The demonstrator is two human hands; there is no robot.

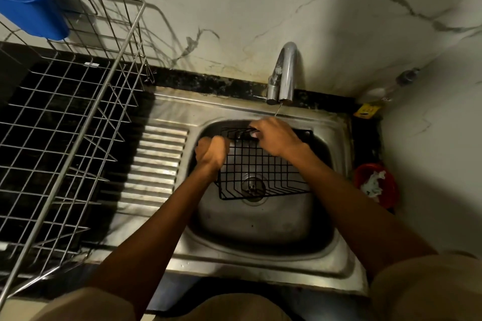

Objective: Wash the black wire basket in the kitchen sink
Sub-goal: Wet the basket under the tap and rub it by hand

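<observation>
While the black wire basket sits tilted in the sink bowl, the left hand grips its left edge and the right hand curls over its far rim.

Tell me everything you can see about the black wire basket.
The black wire basket is a grid of thin dark wire, seemingly coated, with a flat mesh bottom and low sloping sides. It sits tilted inside the steel sink, above the drain, just below the tap. The left hand grips its left edge; the right hand holds its far rim. Nothing lies in it.
</observation>
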